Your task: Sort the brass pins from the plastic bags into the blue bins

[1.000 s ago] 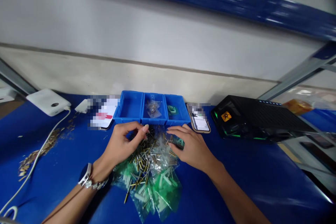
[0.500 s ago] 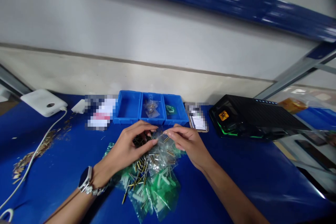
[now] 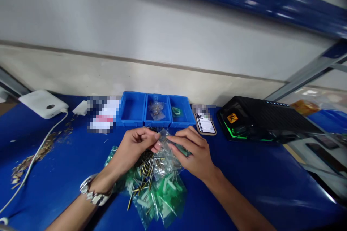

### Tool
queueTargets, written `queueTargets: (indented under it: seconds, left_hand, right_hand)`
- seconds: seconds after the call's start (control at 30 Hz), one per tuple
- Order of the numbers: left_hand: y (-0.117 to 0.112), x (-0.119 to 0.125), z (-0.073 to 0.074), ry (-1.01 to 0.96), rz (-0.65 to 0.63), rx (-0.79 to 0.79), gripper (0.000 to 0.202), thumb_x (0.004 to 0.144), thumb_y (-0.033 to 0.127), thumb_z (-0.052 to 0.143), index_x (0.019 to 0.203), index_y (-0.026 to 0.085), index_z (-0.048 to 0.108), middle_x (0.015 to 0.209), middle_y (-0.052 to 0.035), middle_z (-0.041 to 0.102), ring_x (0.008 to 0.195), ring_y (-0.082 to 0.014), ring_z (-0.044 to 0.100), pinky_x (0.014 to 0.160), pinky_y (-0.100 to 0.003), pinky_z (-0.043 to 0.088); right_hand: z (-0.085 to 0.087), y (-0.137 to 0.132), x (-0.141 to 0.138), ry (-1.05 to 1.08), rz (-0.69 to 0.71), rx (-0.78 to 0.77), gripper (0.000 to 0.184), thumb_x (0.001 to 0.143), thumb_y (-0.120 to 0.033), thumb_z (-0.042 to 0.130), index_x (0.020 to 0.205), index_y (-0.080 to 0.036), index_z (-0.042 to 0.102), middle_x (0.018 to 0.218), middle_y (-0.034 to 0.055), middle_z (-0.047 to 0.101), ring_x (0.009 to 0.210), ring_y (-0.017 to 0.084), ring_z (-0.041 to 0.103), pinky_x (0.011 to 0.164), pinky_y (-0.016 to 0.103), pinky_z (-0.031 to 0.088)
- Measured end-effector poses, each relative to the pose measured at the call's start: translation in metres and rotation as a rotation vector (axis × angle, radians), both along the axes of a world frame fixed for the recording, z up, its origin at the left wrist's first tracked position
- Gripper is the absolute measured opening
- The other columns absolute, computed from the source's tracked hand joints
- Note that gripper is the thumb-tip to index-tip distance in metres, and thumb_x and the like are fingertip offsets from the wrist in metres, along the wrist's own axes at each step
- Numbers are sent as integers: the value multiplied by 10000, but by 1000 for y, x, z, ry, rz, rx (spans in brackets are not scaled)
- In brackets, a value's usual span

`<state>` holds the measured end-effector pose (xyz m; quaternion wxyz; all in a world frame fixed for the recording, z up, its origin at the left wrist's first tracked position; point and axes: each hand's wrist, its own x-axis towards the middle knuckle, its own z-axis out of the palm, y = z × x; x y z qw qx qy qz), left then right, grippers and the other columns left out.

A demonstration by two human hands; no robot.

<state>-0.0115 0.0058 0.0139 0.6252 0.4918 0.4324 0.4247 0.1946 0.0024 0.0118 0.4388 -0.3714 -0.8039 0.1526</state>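
Two bare hands work just in front of the blue three-compartment parts tray (image 3: 155, 110). The person's right hand (image 3: 193, 155) is closed around a small clear plastic bag (image 3: 166, 143), and a dark green part (image 3: 181, 148) shows at its fingers. The left hand (image 3: 134, 148) is curled, and its fingertips (image 3: 156, 138) touch the edge of this bag, but I cannot tell if it really grips. A metal-band wristwatch (image 3: 90, 192) sits on the left wrist. Under the hands, brass pins (image 3: 145, 168) lie on bags of green-and-white plastic pieces (image 3: 169, 195), nearer than the tray, on a blue workbench (image 3: 230, 195).

Inside the tray, the middle compartment has a small clear bag (image 3: 156, 110) and the right one has a green part (image 3: 176, 112). Right of the tray are a phone (image 3: 205, 125) and then a black device with green lights (image 3: 257, 121). Left of the tray are a blurred card (image 3: 103, 115), loose brass-coloured pieces (image 3: 29, 157), a white cable (image 3: 35, 162) and a white power bank (image 3: 43, 104).
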Motion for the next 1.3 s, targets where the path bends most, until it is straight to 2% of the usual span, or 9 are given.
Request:
queueTargets:
  seconds: [0.07, 0.2, 0.33, 0.6, 0.77, 0.9, 1.07, 1.17, 1.3]
  left_hand:
    - [0, 0, 2, 17, -5, -1, 350, 891, 451, 642, 722, 146, 684, 651, -42, 708, 587, -122, 629, 621, -232, 525]
    - [3, -3, 3, 79, 118, 69, 440, 929, 520, 555, 736, 145, 680, 598, -29, 671, 552, -123, 601, 568, -228, 492]
    - [7, -8, 2, 127, 222, 159, 397, 919, 487, 587, 727, 151, 674, 600, -19, 668, 557, -114, 592, 582, -224, 481]
    - [8, -11, 1, 170, 297, 242, 381, 935, 452, 571, 697, 169, 664, 589, -8, 646, 563, -113, 577, 579, -234, 467]
    - [9, -13, -4, 318, 247, 336, 325, 943, 413, 560, 734, 180, 648, 657, -14, 664, 626, -136, 609, 621, -268, 496]
    - [10, -18, -12, 693, 24, 653, 181, 918, 288, 598, 1053, 205, 685, 1085, -74, 694, 997, -222, 640, 882, -403, 519]
    - [15, -22, -17, 958, -245, 891, 242, 949, 201, 563, 1167, 211, 668, 1156, -77, 684, 1047, -245, 618, 925, -458, 504]
    - [16, -25, -10, 948, -217, 999, 201, 984, 187, 526, 1097, 211, 691, 1049, -58, 700, 947, -219, 623, 829, -407, 523]
    - [27, -22, 9, 854, 88, 1155, 220, 981, 175, 537, 1148, 228, 670, 999, -57, 632, 866, -183, 569, 690, -317, 509]
  right_hand:
    - [-2, 1, -3, 157, -27, -219, 85, 873, -206, 664, 858, -234, 743, 678, 1, 646, 628, 144, 572, 612, 296, 484]
    - [-1, 3, -2, 487, 161, -1118, 211, 875, -367, 666, 767, -186, 653, 563, -27, 626, 376, 59, 410, 355, 188, 298]
    - [11, 6, 8, 305, 499, -1542, 172, 850, -303, 688, 762, -157, 661, 540, 0, 676, 325, 56, 480, 296, 158, 297]
    - [14, 10, 7, 471, 251, -1234, 455, 900, -356, 646, 1313, -194, 547, 1245, 169, 675, 764, 229, 761, 353, 195, 467]
    - [0, 12, 11, 130, -3, -807, 277, 915, -334, 601, 1156, -203, 638, 999, 97, 751, 657, 181, 701, 499, 282, 518]
    - [-6, 10, 8, -239, -130, -352, 229, 862, -261, 644, 1087, -257, 683, 1020, 47, 725, 933, 238, 668, 843, 418, 529]
    - [-4, 8, 4, -319, -88, -228, 244, 877, -200, 590, 1093, -281, 669, 1085, 16, 717, 1003, 217, 645, 985, 427, 461]
    - [-3, 10, 6, -287, -133, -223, 185, 886, -208, 581, 1032, -268, 678, 1015, 18, 720, 957, 215, 642, 905, 395, 490]
    - [-3, 14, 12, -276, -219, -214, 154, 893, -200, 568, 964, -246, 697, 823, 13, 679, 838, 198, 628, 792, 350, 504]
